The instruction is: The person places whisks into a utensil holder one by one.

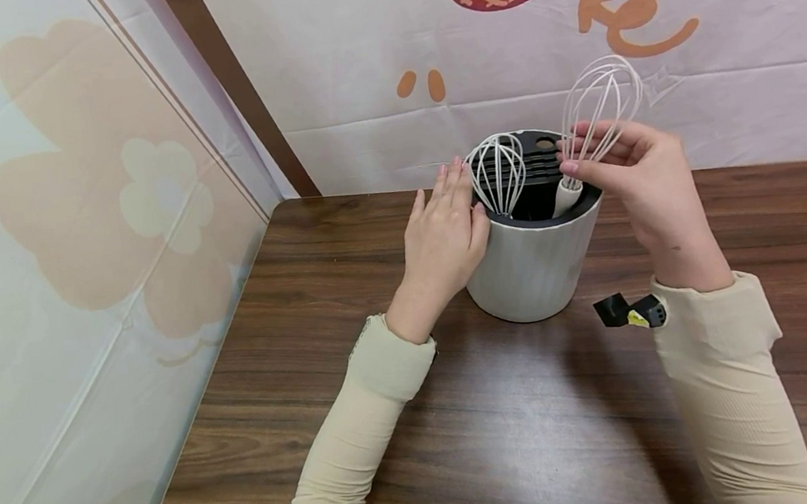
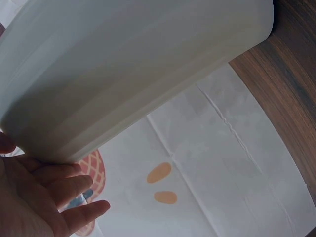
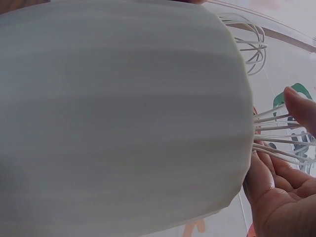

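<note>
A white ribbed utensil holder (image 1: 536, 271) with a black slotted insert (image 1: 536, 164) stands upright on the table. My left hand (image 1: 443, 226) rests against its left rim, fingers straight; the left wrist view shows those fingertips touching the wall. Between thumb and fingers, my right hand (image 1: 654, 171) pinches the wires of a white whisk (image 1: 569, 195), whose handle points down into the holder's right side. Another white whisk (image 1: 499, 177) stands at the left of the opening, wires up, beside my left fingertips. The lower ends of both whisks are hidden inside.
The dark wood table (image 1: 502, 441) extends around the holder, its far edge close to a printed curtain (image 1: 349, 57). Another curtain (image 1: 70, 242) runs along the left edge. A small black device (image 1: 630, 311) sits on the right sleeve.
</note>
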Demonstrator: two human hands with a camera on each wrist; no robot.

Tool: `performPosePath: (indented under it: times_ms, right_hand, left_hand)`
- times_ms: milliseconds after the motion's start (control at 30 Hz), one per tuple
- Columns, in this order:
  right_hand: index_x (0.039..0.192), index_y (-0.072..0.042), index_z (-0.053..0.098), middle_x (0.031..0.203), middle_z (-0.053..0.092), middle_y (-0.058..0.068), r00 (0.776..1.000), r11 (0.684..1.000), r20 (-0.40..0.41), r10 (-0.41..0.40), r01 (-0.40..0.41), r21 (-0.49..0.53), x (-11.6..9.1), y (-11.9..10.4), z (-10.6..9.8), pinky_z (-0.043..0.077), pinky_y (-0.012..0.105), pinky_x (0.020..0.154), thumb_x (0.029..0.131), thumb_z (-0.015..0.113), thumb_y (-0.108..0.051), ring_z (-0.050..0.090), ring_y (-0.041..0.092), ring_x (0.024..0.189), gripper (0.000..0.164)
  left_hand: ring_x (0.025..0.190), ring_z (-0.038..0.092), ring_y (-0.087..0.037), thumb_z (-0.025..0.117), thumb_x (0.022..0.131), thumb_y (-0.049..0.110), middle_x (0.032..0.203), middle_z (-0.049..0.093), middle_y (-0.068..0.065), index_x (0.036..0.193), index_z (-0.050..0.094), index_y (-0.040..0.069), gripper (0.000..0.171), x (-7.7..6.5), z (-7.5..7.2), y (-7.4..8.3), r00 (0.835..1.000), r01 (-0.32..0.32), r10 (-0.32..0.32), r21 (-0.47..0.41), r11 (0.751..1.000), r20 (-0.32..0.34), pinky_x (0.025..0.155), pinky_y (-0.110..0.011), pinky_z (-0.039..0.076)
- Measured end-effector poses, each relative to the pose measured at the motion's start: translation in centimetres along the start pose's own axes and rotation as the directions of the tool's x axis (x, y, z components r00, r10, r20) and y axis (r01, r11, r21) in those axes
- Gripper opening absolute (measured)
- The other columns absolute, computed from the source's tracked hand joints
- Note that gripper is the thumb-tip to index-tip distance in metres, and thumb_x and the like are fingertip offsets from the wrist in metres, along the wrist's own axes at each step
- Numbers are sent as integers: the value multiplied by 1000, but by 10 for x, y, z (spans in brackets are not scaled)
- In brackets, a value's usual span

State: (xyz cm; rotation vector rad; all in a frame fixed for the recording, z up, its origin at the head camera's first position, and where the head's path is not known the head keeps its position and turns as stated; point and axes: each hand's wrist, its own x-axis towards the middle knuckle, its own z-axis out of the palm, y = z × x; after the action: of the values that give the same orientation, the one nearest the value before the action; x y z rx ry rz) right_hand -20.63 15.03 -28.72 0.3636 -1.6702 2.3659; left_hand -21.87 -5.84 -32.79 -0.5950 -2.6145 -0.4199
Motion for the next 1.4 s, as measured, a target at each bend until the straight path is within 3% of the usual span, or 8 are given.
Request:
performPosePath:
  times_ms: [567,833,1067,1400]
  right_hand:
    - [108,11,62,89,71,9,1000,999,13,0,0,-38,-1,-1,-1,52,21,73,72,70,17,68,15,83,37]
    - [103,3,67,90,71,9,1000,999,13,6,-6,-32,-1,-3,-1,52,21,75,72,70,17,67,16,85,34]
    - [108,8,63,92,70,9,1000,1000,15,8,-8,-19,-1,-4,0,52,22,77,72,69,18,67,16,87,38]
    - [105,6,64,90,70,11,1000,1000,26,-4,4,-14,-1,-4,0,52,23,77,71,69,19,66,18,87,36]
  left_hand:
    - [136,34,-21,38,96,22,145,40,-10,140,43,1,50,-1,0,0,1000,-8,8,-4,1000,-16,108,-46,28]
    - [136,33,-20,38,96,22,146,38,-9,141,42,1,50,-1,0,0,1000,-4,4,-6,1000,-11,109,-46,27]
    - [136,33,-21,39,95,22,146,38,-9,141,42,1,50,-1,0,0,1000,-4,4,-10,1000,-17,109,-46,27]
    - [136,33,-21,38,96,22,146,38,-9,141,43,1,50,-1,2,0,1000,-5,5,-9,1000,-22,108,-46,27]
